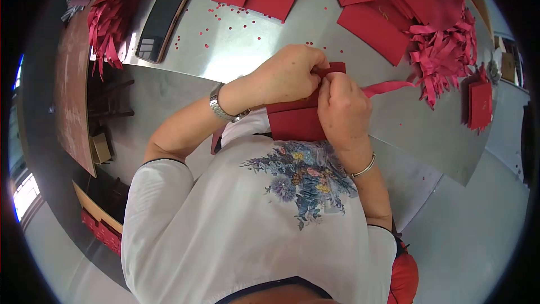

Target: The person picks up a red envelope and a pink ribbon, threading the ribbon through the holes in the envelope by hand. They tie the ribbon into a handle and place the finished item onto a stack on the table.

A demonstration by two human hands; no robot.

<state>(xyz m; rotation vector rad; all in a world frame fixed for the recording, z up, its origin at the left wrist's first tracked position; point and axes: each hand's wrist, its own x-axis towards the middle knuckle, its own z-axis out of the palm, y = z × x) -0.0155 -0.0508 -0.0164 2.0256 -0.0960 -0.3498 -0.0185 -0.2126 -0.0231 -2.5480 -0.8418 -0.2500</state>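
Observation:
A dark red paper gift bag (298, 121) rests against my lap at the table's edge, its upper part between my two hands. My left hand (289, 76), with a metal watch at the wrist, is closed in a pinch at the bag's top edge. Closed fingers of my right hand (344, 107) meet it there from the other side. A pinkish-red ribbon (388, 87) stretches from behind my right hand towards the ribbon pile. The fingertips partly hide what they pinch.
On the metal table (247, 50) lie several red bags (374, 31) with gold print, a heap of ribbon ends (444, 50) and small red paper dots. A phone (163, 22) lies at left beside more ribboned bags (109, 22). Another red bag (480, 104) is at the right edge.

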